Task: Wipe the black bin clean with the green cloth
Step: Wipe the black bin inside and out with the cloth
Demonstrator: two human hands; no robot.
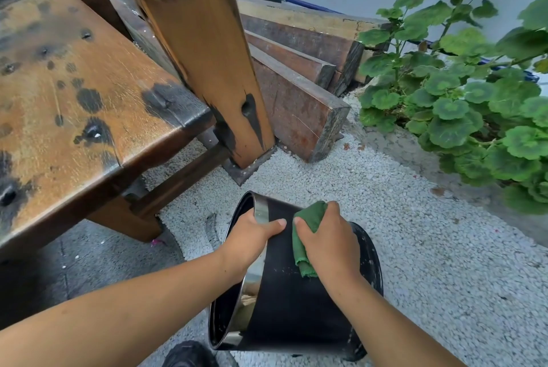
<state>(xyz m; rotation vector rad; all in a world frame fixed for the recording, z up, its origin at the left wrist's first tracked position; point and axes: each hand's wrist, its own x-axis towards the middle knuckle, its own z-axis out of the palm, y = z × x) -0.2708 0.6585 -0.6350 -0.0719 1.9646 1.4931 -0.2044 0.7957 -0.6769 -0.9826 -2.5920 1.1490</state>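
While the left hand (252, 236) steadies the round black bin (296, 313) by its polished metal rim band (261, 212), the right hand (332, 248) presses a bunched green cloth (310, 217) against the bin's outer wall. The bin lies tipped on its side on white gravel (415, 233), mouth toward the left, near a weathered wooden bench (74, 85) and well apart from the leafy green plant (474, 99).

The left thumb lies flat across the wall. The other fingers hook over the rim into the opening, their tips hidden. The right fingers are curled over the cloth, with the thumb pinning its left edge.

Pale specks (284, 271) show on the wall below the cloth, so that area probably needs attention next. The stroke is best run lengthwise from rim toward base in overlapping passes, with the palm keeping the cloth flat against the curve. Since loose gravel gives a rolling bin little hold, the rim grip should stay firm, turning the bin only between passes to bring unwiped wall uppermost.
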